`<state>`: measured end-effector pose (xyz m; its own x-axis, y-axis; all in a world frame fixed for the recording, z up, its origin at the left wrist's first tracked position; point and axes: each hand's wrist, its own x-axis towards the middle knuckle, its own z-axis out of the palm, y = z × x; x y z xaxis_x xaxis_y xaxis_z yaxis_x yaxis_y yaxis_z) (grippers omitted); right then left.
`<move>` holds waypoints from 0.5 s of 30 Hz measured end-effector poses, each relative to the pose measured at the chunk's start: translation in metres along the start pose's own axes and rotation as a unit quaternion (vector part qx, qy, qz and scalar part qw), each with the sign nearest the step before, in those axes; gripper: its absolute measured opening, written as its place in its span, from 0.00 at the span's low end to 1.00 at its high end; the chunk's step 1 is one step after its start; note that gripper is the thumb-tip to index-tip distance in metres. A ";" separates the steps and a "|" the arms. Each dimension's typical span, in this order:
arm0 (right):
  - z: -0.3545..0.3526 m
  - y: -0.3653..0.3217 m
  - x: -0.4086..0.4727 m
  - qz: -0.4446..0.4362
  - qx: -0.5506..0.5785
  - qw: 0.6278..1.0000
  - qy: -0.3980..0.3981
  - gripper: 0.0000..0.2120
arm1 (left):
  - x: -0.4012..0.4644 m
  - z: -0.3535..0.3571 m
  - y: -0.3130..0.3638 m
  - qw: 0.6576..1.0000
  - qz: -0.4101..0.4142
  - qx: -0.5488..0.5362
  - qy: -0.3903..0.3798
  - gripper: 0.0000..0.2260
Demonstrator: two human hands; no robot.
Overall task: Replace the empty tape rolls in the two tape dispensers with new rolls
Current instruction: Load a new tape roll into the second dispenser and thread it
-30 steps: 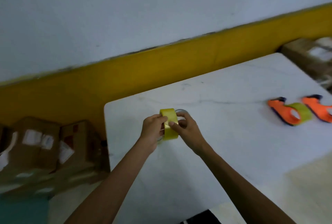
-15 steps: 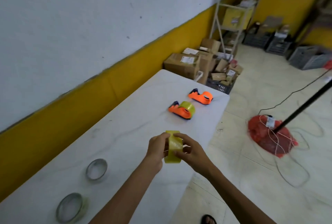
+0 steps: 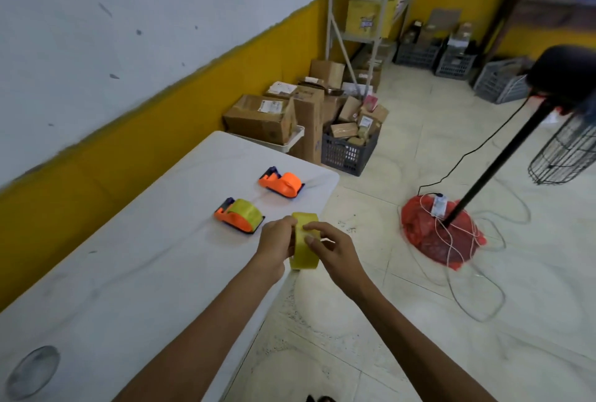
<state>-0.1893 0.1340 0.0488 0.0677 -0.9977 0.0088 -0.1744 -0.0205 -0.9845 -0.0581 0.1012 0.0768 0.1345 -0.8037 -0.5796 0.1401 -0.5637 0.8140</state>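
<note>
The yellow roll [image 3: 304, 242] is held on edge between both hands at the table's [image 3: 129, 272] right edge, partly over the floor. The left hand [image 3: 275, 245] grips its left side, and the right hand [image 3: 332, 250] pinches its face with thumb and fingertips. Beyond the roll, on the table, lies a dispenser [image 3: 240, 216] loaded with yellow tape; farther along, near the far corner, lies a second dispenser [image 3: 282, 185] with no tape visible. An empty core [image 3: 32, 371] lies at the table's near left end. Compared with half a second ago, the hands and roll sit closer to the dispensers, and only one core is in view instead of two.
</note>
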 end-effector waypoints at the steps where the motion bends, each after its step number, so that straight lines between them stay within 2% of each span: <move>1: -0.010 0.000 0.007 -0.002 0.003 1.000 0.002 0.07 | 0.004 0.010 0.003 1.000 -0.001 0.002 -0.004 0.16; 9: -0.050 0.022 0.065 0.011 0.009 1.000 0.027 0.06 | 0.055 0.064 0.025 0.999 -0.015 0.044 -0.027 0.16; 12: -0.060 0.031 0.098 0.014 -0.008 1.000 0.019 0.08 | 0.086 0.082 0.033 0.999 -0.024 0.041 -0.003 0.16; 15: -0.073 0.041 0.143 0.032 -0.027 0.999 0.008 0.06 | 0.128 0.102 0.043 0.999 -0.010 0.041 0.032 0.14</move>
<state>-0.2586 -0.0140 0.0223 0.0384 -0.9980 -0.0500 -0.2314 0.0398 -0.9720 -0.1346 -0.0452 0.0410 0.1954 -0.7792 -0.5955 0.0640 -0.5958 0.8006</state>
